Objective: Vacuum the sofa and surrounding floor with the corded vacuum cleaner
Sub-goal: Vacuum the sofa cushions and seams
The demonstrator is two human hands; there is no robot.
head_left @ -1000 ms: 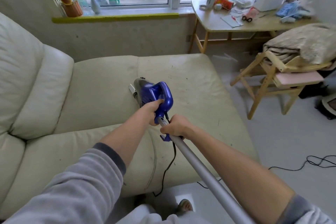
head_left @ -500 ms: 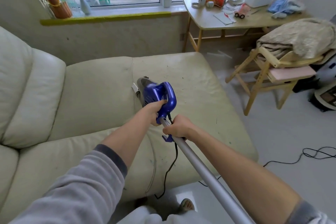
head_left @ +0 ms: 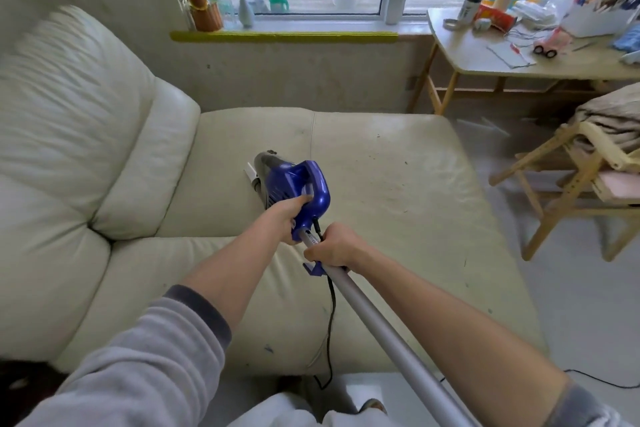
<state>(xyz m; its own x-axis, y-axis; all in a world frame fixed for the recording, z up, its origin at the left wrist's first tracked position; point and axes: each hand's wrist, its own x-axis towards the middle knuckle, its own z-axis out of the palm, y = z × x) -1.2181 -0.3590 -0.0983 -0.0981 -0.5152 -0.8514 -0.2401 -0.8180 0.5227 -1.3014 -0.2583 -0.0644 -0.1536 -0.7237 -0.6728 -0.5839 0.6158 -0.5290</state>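
A blue corded vacuum cleaner (head_left: 292,184) lies nozzle-down on the cream sofa (head_left: 398,184), near the seam between two seat cushions. My left hand (head_left: 287,218) grips the blue handle loop. Just behind it, my right hand (head_left: 336,248) holds the silver tube (head_left: 388,336), which runs back toward me. The black cord (head_left: 330,315) hangs from the handle over the sofa's front edge to the floor. Specks of dirt dot the right seat cushion.
A wooden table (head_left: 485,62) with clutter stands at the back right by the window. A wooden chair (head_left: 561,191) piled with blankets is right of the sofa. More cord (head_left: 602,381) lies on the pale floor (head_left: 571,305). My feet are at the sofa's front edge.
The view has swung left, showing more of the sofa's back cushions. The vacuum and both hands keep the same grip and have shifted slightly across the seat.
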